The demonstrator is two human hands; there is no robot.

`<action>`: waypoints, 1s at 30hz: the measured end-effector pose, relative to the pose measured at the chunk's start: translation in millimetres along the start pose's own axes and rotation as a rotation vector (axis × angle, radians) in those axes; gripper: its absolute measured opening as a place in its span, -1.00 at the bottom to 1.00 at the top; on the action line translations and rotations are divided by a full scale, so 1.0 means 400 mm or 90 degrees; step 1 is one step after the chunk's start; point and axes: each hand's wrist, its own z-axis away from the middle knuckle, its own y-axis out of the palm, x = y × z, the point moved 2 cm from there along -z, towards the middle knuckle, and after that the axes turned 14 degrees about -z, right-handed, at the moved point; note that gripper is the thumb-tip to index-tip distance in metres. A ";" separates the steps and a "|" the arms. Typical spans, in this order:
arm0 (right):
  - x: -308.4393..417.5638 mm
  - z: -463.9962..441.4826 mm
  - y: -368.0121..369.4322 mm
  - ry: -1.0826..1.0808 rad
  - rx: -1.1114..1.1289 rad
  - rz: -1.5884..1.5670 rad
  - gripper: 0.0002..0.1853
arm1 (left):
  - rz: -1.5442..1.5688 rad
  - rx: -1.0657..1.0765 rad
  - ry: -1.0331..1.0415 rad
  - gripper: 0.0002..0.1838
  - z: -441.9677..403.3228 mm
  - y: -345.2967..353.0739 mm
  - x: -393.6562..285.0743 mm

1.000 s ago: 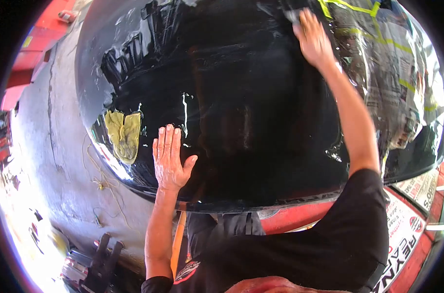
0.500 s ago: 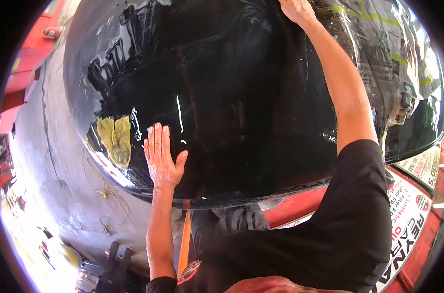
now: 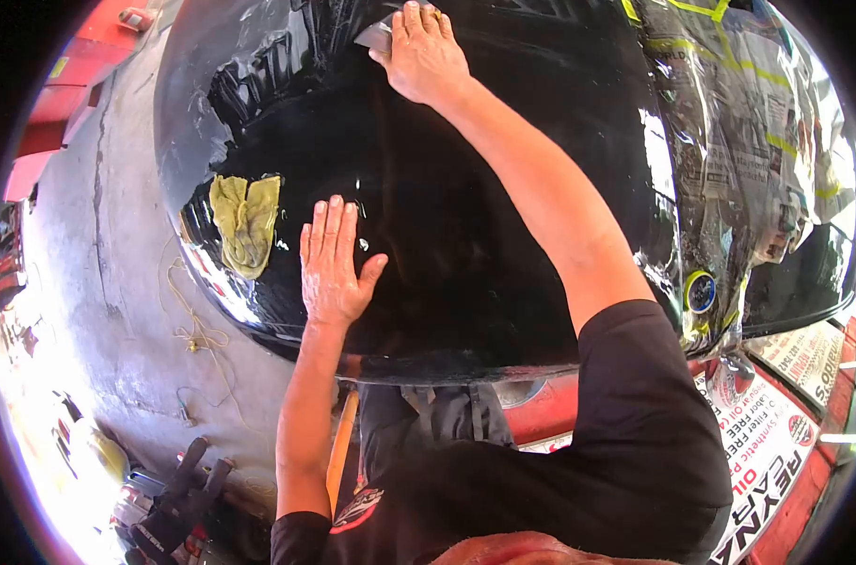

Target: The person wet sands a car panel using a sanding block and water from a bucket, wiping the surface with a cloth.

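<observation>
I record the right hand (image 3: pixel 428 55) at the far side of the scene, palm down, fingers close together, holding a grey pad (image 3: pixel 377 38) against the surface. The pad is thin and pale; one edge shows past the thumb on the left, and the fingers hide the rest, so I cannot tell its full shape. I note the left hand (image 3: pixel 334 268) on the near side, opened flat, palm down, thumb spread to the right. Beneath both hands lies the black panel (image 3: pixel 465 245), curved and glossy; its far left part bears a duller grey film with dark streaks, near the pad. A yellow cloth (image 3: pixel 245 221), creased and darkened at its near end, lies on the panel just left of the left hand. To the right, well apart from the left hand, I find newspaper (image 3: pixel 729 155) under strips of yellow tape (image 3: pixel 782 144), and a blue-centred tape roll (image 3: pixel 700 292) at its near left edge.
</observation>
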 end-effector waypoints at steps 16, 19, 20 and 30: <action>0.084 -0.012 0.033 -0.021 0.107 -0.076 -0.32 | -0.005 -0.005 -0.003 -0.13 0.006 0.010 0.004; 0.058 0.000 -0.053 -0.016 0.203 -0.114 -0.36 | 0.013 -0.027 0.009 -0.15 0.012 0.006 -0.007; 0.020 0.008 -0.116 0.004 0.277 -0.166 -0.36 | 0.014 -0.040 0.006 -0.16 0.007 0.005 0.004; -0.098 0.208 -0.191 -0.051 0.211 0.014 -0.41 | 0.046 -0.027 -0.014 -0.09 0.011 0.005 0.010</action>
